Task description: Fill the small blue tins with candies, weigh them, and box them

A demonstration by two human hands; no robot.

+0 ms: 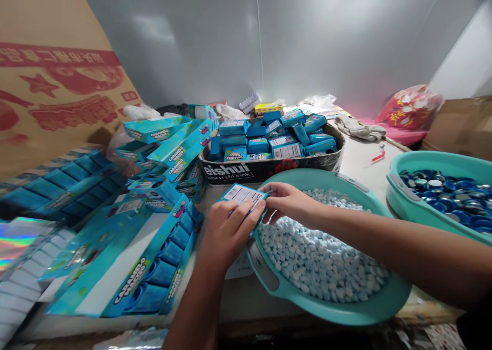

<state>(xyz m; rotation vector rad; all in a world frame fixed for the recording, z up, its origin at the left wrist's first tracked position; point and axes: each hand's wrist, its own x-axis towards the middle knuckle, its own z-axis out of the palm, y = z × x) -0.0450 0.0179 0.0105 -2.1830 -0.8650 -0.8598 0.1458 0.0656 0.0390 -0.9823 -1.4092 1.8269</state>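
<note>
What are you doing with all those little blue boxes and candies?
A person's left hand and right hand together hold one small blue cardboard box over the rim of a teal plastic basin full of pale blue-white candy tablets. Behind it, a dark cardboard tray is piled with the same blue boxes. At the right, a second teal basin holds blue round caps. Long blue display cartons lie at the left.

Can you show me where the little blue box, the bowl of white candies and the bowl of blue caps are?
little blue box [242,194], head view, on its white label.
bowl of white candies [348,311], head view, on its near teal rim.
bowl of blue caps [407,202], head view, on its teal wall.
</note>
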